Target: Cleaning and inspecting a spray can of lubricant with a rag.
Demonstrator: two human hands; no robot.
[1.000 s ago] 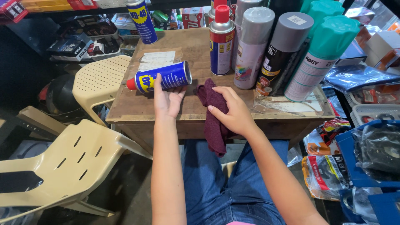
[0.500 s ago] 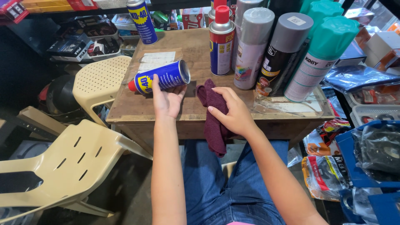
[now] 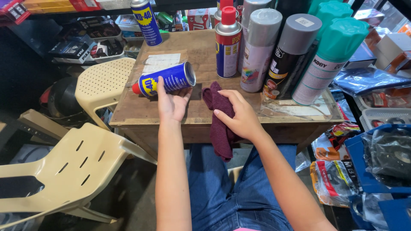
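The left hand point(image 3: 172, 102) grips a blue spray can point(image 3: 165, 79) lying on its side on a wooden table point(image 3: 201, 51), fingers curled over the can's body. The can's red cap end points left and its bare metal base faces right. Compared with a moment earlier, the can sits slightly higher off the tabletop and is tilted a little more, base end raised; the hand is in much the same place.

The right hand point(image 3: 242, 117) rests on a dark red cloth point(image 3: 219, 124), fingers closed loosely over it. The cloth lies bunched on the table's front edge, just right of the can, and hangs down over the edge toward the person's jeans point(image 3: 218, 196). Hand and cloth have not shifted.

Behind the hands, a row of upright spray cans stands on the table: a red-capped can point(image 3: 227, 42), a silver can point(image 3: 257, 49), a grey-capped can point(image 3: 291, 53) and a teal-capped can point(image 3: 327, 60). Another blue can point(image 3: 146, 21) stands at the table's far left corner. Left of the table are a cream stool point(image 3: 100, 83) and a cream chair point(image 3: 64, 171).
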